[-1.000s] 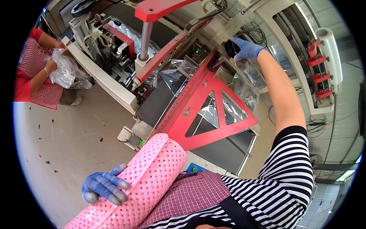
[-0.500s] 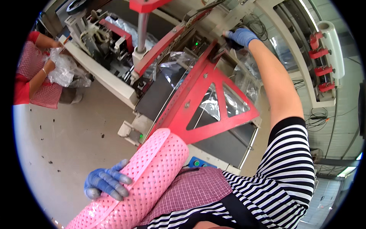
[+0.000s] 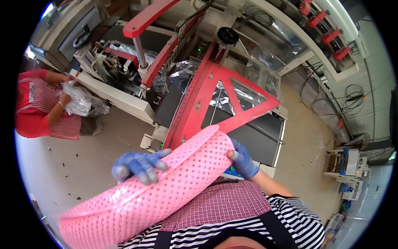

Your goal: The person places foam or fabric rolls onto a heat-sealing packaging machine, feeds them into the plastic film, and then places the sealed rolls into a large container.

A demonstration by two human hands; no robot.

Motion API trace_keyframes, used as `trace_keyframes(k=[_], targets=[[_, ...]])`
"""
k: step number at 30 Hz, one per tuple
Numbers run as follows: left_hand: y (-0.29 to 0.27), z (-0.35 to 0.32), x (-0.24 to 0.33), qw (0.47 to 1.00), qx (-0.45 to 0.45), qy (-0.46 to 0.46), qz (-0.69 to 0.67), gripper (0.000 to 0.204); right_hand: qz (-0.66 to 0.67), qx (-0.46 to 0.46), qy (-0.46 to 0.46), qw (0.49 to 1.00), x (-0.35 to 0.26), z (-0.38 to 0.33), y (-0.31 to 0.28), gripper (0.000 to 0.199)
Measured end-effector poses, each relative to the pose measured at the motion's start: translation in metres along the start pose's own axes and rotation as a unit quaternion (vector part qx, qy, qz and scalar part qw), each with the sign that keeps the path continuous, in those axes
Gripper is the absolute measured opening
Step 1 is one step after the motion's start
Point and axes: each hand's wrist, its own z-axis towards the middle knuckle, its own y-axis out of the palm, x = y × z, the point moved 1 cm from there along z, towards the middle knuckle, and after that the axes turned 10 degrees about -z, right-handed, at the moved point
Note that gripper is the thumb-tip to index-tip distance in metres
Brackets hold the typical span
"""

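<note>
A rolled pink mat [image 3: 178,182] with a woven, perforated pattern lies slantwise across my front. Its loose edge runs lengthwise along the top of the roll. My left hand [image 3: 141,166], in a blue-grey glove, rests over the upper side with its fingers curved onto the mat. At the roll's right end my right hand [image 3: 243,159], gloved in blue, grips the rim, its bare thumb tip on the outside. Just beyond the roll is a red triangular machine frame [image 3: 230,122], standing over a dark conveyor belt [image 3: 255,145] with clear film on it.
A black round knob [image 3: 228,36] tops the red frame's far end. Another red arm [image 3: 153,16] with a metal post stands to its left. A co-worker [image 3: 45,108] at the left handles clear plastic [image 3: 78,99]. Cables [image 3: 352,97] hang at the right.
My right hand has come back from the black knob on the machine to the roll's right end. The roll has shifted right and lies flatter; my left hand stays on it.
</note>
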Motion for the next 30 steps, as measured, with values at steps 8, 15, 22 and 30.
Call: trace_keyframes(k=[8, 15, 22, 30], targets=[[0.011, 0.114, -0.158, 0.89, 0.261, -0.263, -0.266, 0.045, 0.275, 0.345, -0.061, 0.895, 0.089, -0.108, -0.083, 0.05], [0.047, 0.228, -0.262, 0.955, 0.169, -0.209, -0.123, 0.073, 0.347, 0.456, -0.204, 0.794, 0.093, -0.267, -0.26, 0.054], [0.005, 0.121, -0.444, 0.865, 0.222, -0.339, -0.295, 0.099, 0.338, 0.572, -0.107, 0.74, 0.206, -0.472, -0.335, 0.051], [-0.007, 0.043, -0.568, 0.718, 0.391, -0.441, -0.371, 0.093, 0.157, 0.731, -0.014, 0.665, 0.214, -0.561, -0.391, 0.037]])
